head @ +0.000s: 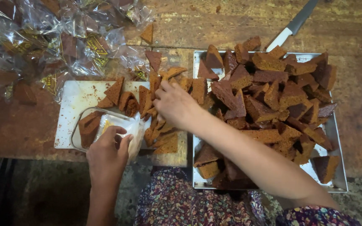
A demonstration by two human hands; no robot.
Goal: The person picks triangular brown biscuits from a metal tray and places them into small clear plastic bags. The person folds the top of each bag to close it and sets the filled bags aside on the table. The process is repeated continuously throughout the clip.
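This looks like a small bakery packing bench. A metal tray [336, 138] on the right is heaped with triangular brown cake slices [269, 88], and more slices lie on a white board [74, 104] at centre left. Clear printed bags [63, 42] of packed cake pile up at upper left on the worn wooden table [214, 21], with a knife [292, 27] at the top.

Brown triangular cake slices [156, 106] lie heaped beside a clear, open plastic bag [124, 127] on a white board [74, 102].

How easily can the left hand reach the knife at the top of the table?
Probably not easily. The left hand holds a clear bag at the near edge, while the knife lies beyond the heaped metal tray and the crossing right hand.
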